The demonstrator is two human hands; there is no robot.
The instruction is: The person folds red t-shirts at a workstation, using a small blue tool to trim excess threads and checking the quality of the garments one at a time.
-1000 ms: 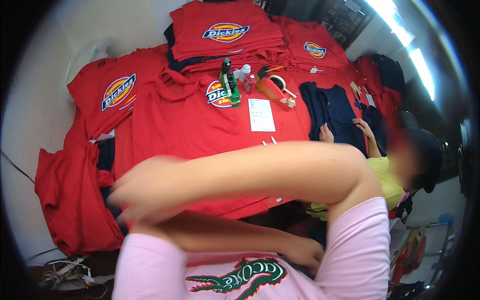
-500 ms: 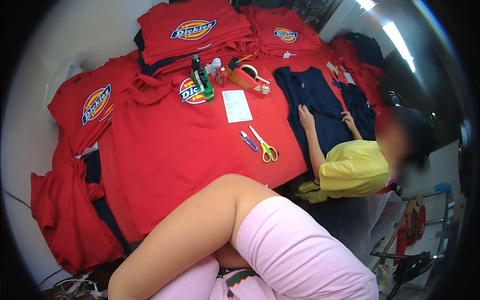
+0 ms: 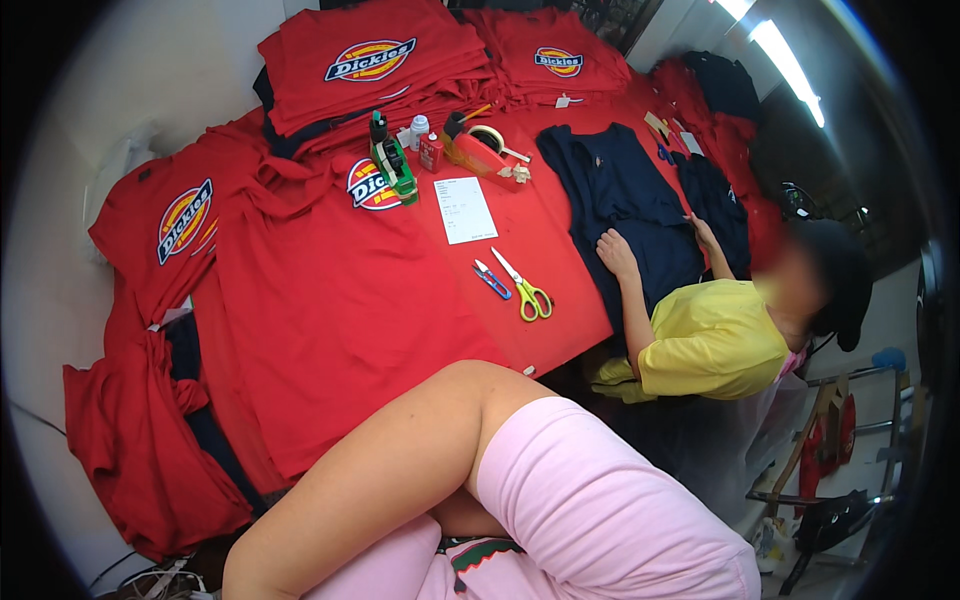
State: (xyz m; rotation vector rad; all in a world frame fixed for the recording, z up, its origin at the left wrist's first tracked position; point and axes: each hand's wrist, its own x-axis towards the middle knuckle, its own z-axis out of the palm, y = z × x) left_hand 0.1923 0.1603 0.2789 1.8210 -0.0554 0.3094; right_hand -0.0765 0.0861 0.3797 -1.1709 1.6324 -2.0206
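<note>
Neither of my hands shows. One bare arm of mine [image 3: 370, 470] with a pink sleeve [image 3: 610, 490] bends at the elbow by the table's near edge, and its forearm runs out at the lower left. Nearest to it, a red garment [image 3: 340, 300] with an oval badge lies spread on the red table [image 3: 540, 350]. Yellow-green-handled scissors [image 3: 535, 303] and blue thread snips [image 3: 492, 280] rest beyond the elbow. A white printed sheet [image 3: 465, 210] lies behind them.
A co-worker in a yellow top [image 3: 715, 340] has both hands on a navy garment [image 3: 635, 200] at right. Stacked red garments [image 3: 370, 85], a green-and-black tool [image 3: 392, 165], a red tape dispenser [image 3: 485, 155] and small bottles [image 3: 419, 130] stand farther back.
The co-worker's hands have shifted on the navy garment, whose upper part is now folded over toward them. The view has moved slightly; my arm keeps nearly the same pose.
</note>
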